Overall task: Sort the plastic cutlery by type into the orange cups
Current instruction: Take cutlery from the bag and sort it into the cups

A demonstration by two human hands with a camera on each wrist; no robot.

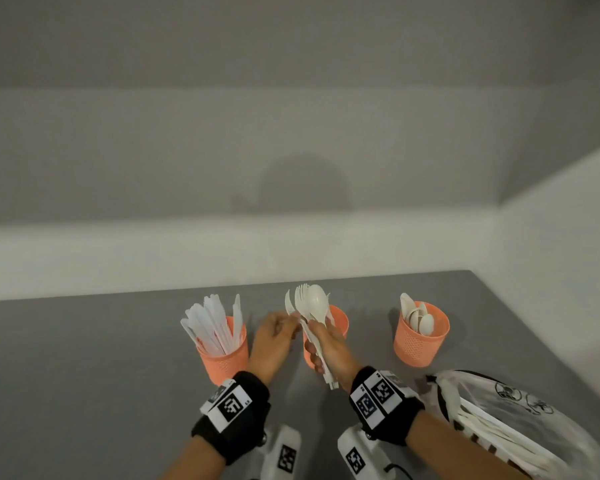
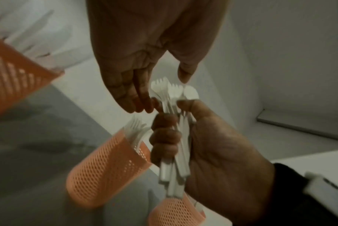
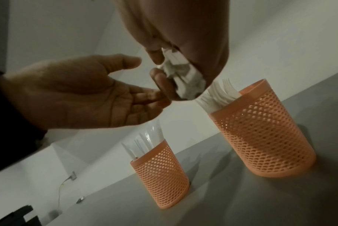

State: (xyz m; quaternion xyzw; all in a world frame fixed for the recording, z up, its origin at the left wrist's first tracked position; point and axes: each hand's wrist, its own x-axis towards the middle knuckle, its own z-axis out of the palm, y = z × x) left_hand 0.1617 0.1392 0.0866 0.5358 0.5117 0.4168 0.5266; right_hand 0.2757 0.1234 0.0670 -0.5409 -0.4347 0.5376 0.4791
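Three orange mesh cups stand in a row on the grey table [image 1: 84, 375]. The left cup [image 1: 224, 358] holds knives, the middle cup [image 1: 342, 320] holds forks and the right cup [image 1: 421, 344] holds spoons. My right hand [image 1: 321, 341] grips a bundle of white cutlery [image 1: 310, 306], forks and a spoon, upright in front of the middle cup [image 3: 264, 137]. My left hand [image 1: 290, 322] reaches in from the left, fingers straight and thumb apart. Its fingertips [image 2: 141, 105] touch the bundle [image 2: 170, 94] just below the fork heads.
A clear plastic bag [image 1: 520, 427] with more white cutlery lies at the table's front right. A white wall and ledge run behind the cups. The knife cup [image 3: 162, 175] stands left of the fork cup, with bare table between them.
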